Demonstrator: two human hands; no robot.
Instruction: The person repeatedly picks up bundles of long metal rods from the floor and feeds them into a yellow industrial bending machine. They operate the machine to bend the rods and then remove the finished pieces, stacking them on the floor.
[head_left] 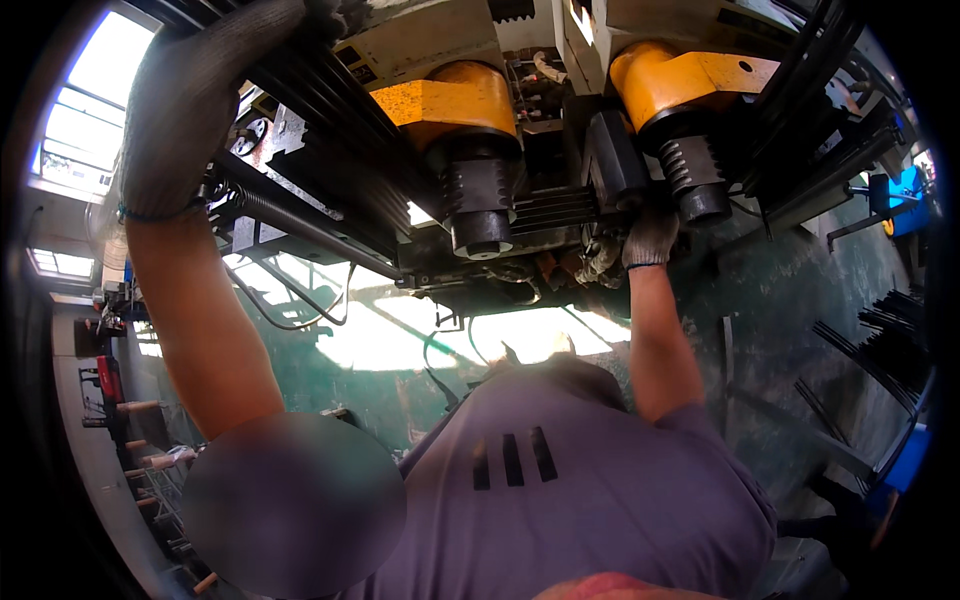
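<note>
My left hand [180,110], in a grey knit glove, is raised at the upper left. Its fingers bend over a bundle of long dark metal bars [330,110] on the machine. My right hand [652,240], also gloved, reaches in under a black housing [617,160] at the machine's middle; the fingers are hidden there. Beside it hangs a black ribbed cylinder [695,175] below a yellow-orange arm [680,85]. A second ribbed cylinder [480,195] hangs to the left under another yellow-orange arm [450,105].
A coiled spring on a rod [290,225] and a loose cable [310,320] are below my left hand. The green floor [400,390] has bright sunlit patches. Dark rods [880,340] lie at the right, with a blue device [905,190] farther back. Windows [90,120] stand at the left.
</note>
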